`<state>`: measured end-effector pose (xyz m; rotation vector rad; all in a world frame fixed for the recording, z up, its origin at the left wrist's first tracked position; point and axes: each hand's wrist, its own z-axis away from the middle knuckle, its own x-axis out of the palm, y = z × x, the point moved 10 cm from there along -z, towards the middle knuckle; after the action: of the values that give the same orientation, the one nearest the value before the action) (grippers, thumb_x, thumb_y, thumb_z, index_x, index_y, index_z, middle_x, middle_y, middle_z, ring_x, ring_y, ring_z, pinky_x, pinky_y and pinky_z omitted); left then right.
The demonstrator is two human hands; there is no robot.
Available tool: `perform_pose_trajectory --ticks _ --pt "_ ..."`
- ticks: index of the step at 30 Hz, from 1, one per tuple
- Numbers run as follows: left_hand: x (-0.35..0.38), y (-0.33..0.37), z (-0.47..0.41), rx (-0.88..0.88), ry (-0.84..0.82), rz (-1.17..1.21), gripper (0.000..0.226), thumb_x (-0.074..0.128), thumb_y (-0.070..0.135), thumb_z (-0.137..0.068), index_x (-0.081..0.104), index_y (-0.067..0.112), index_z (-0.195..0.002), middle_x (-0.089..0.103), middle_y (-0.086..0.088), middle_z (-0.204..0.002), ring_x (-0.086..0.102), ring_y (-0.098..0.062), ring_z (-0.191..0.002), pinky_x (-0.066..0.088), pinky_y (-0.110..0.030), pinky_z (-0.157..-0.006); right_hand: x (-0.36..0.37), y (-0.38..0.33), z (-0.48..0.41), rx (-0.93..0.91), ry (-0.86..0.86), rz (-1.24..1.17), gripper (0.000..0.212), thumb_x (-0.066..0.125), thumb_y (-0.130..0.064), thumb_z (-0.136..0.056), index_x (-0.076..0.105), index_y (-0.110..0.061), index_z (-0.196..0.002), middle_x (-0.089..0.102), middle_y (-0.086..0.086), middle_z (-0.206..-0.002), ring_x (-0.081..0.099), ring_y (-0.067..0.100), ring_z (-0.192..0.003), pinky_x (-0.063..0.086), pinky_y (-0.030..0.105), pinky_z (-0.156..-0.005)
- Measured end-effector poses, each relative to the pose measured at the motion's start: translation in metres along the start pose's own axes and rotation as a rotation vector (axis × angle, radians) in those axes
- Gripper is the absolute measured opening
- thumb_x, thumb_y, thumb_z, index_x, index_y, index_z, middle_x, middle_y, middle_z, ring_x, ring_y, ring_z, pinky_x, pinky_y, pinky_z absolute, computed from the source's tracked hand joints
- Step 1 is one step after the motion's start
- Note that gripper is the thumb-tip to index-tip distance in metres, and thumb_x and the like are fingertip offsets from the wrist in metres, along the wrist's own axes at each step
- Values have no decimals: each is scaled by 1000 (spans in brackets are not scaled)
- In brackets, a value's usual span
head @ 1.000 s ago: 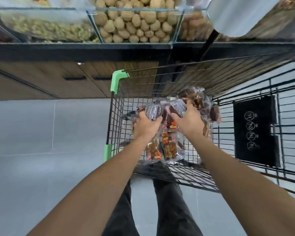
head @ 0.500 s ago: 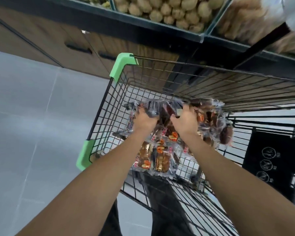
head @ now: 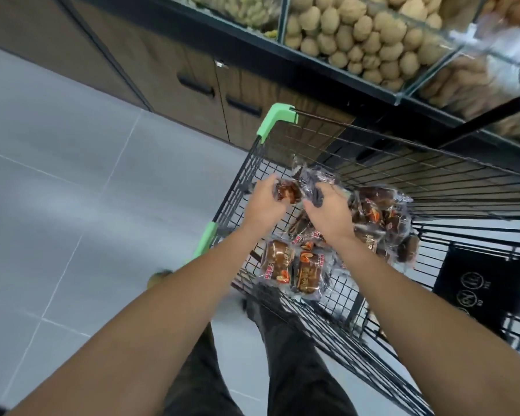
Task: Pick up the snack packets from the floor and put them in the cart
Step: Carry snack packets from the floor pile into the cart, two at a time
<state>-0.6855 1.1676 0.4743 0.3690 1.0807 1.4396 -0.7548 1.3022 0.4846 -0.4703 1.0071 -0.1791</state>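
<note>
A black wire cart (head: 433,181) with green corner guards fills the middle right. Both hands are over its basket, inside the left rim. My left hand (head: 266,202) holds a clear-wrapped brown snack packet (head: 287,190) at its fingertips. My right hand (head: 327,211) grips the dark top of a clear bag of snack packets (head: 315,187). More brown packets with red and orange labels hang and lie below the hands (head: 294,265) and to the right (head: 379,217), low in the basket.
A display counter with glass bins of walnuts (head: 364,34) and other nuts stands right behind the cart, wooden cupboard doors (head: 192,82) below it. Grey tiled floor (head: 72,205) spreads to the left. My dark trouser legs (head: 282,355) stand beside the cart.
The bundle of packets has dropped lower into the basket and spread apart. Both hands have loosened and shifted toward the top ends of the packets. The view has tilted left.
</note>
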Motion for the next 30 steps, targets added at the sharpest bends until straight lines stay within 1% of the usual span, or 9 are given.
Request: perform_pose_trajectory --ticks 1,3,5,10,13,19,24,27,30 --pt "-15 2 5 6 14 -13 35 66 11 -83 55 16 -116 59 0 -111 57 -16 -99 49 -37 -92 -2 -15 5 -16 2 -8 39 59 -28 -91 54 -13 -128 56 5 -121 54 19 -107 44 28 -87" --pt "-47 6 18 11 21 -35 55 63 17 -87 43 17 -138 49 -4 -136 48 -19 -123 40 -36 -104 -5 -50 18 -70 10 -21 41 59 -24 -92 52 -11 -130 56 6 -127 52 20 -116 40 27 -93" --pt "-84 6 28 29 37 -21 60 61 18 -89 36 18 -143 46 -5 -141 44 -21 -129 38 -41 -108 -2 -86 29 -109 7 -49 47 60 -23 -91 49 -10 -135 54 8 -133 50 21 -123 40 32 -101" --pt "-210 -20 52 3 159 -22 64 63 18 -88 33 15 -145 41 -9 -143 43 -25 -129 37 -40 -107 26 -200 56 -240 -32 -109 49 62 -17 -89 47 -7 -135 54 11 -130 51 24 -121 41 39 -104" --pt "-292 -50 74 -30 252 45 64 64 16 -87 35 13 -143 42 -10 -142 46 -25 -126 39 -36 -105 54 -281 75 -327 -75 -132 50 63 -13 -88 47 -6 -135 54 11 -130 51 22 -120 39 37 -106" --pt "-448 -117 132 -85 454 143 64 64 19 -88 33 14 -144 42 -7 -143 47 -25 -125 39 -37 -105 124 -439 117 -514 -171 -118 54 62 -16 -89 43 -9 -139 55 9 -128 53 21 -116 42 32 -102" --pt "-548 -170 183 -115 601 254 63 62 18 -90 31 17 -146 41 -4 -145 45 -22 -127 39 -31 -102 184 -552 157 -634 -265 -118 54 61 -15 -89 42 -11 -140 55 6 -125 53 16 -112 42 28 -97" --pt "-599 -198 207 -135 693 293 63 62 18 -89 32 18 -145 42 -2 -144 46 -21 -127 41 -35 -103 218 -608 179 -710 -314 -94 52 60 -15 -90 43 -13 -139 55 3 -122 51 11 -106 42 25 -94" --pt "-643 -223 227 -153 785 317 63 62 18 -89 33 17 -145 44 -2 -142 47 -21 -125 42 -36 -102 249 -657 196 -764 -373 -89 49 60 -15 -90 45 -12 -137 57 4 -118 55 13 -105 46 29 -96"
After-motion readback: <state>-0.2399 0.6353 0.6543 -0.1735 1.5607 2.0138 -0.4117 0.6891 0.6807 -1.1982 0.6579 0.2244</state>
